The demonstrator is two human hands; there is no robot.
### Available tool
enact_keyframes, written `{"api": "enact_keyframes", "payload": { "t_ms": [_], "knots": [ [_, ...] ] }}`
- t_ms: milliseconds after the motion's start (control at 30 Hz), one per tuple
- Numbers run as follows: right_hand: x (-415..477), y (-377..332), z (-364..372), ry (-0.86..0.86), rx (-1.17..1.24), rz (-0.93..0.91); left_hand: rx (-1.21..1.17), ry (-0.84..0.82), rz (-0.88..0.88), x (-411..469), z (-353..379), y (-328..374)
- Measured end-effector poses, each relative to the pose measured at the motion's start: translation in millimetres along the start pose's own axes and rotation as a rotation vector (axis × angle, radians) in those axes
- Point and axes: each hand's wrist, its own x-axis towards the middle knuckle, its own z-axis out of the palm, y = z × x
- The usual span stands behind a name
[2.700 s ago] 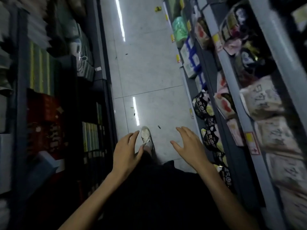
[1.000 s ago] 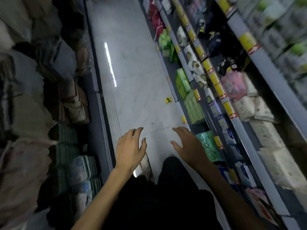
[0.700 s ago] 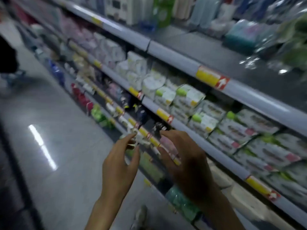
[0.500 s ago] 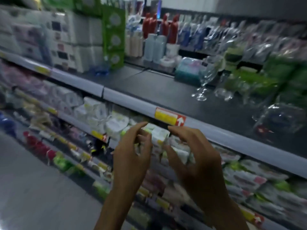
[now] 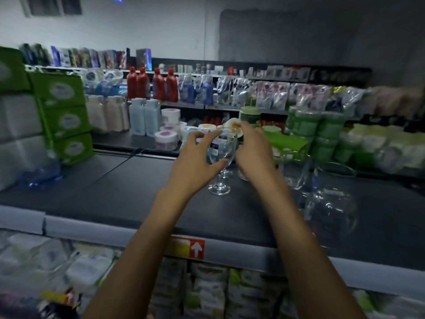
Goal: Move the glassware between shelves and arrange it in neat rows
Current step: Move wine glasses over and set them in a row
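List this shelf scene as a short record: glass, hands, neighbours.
glass: clear stemmed wine glass, upright, foot on the dark shelf
left hand: curled round its bowl
right hand: fingers at the rim, grip unclear
behind: second stemmed glass, only foot showing
right: clear glass jug

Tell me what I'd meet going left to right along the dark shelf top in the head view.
From the left: green boxes → pale blue bottles → paper rolls → left hand → stemmed glass → right hand → clear tumbler → round glass jug.
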Motion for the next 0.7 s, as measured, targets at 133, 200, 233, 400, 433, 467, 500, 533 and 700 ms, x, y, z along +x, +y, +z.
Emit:
{"api": "enact_keyframes", "payload": {
  "t_ms": [133, 200, 233, 400, 433, 467, 500, 533, 700],
  "knots": [
    [38, 5, 14, -0.158, 0.0, -0.018, -0.091, -0.006, 0.002, 7, 10, -9],
    [48, 10, 17, -0.203, -0.033, -0.054, -0.107, 0.007, 0.01, 8, 11, -13],
    [51, 14, 19, -0.214, -0.051, -0.064, -0.111, 0.019, 0.014, 8, 11, -14],
    [51, 20, 27, -0.227, -0.079, -0.065, -0.214, 0.078, -0.017, -1, 2, -13],
    [50, 17, 28, -0.222, -0.074, -0.076, -0.232, 0.082, -0.017, -3, -1, -14],
    [49, 14, 28, -0.216, -0.074, -0.079, -0.245, 0.085, -0.014, -4, -3, -14],
    [47, 11, 27, -0.213, -0.08, -0.074, -0.256, 0.088, -0.014, -5, -5, -16],
    [45, 8, 27, -0.208, -0.088, -0.073, -0.265, 0.093, -0.016, -6, -6, -18],
    [34, -4, 25, -0.157, -0.091, -0.075, -0.292, 0.158, -0.049, -17, -9, -28]
  ]
}}
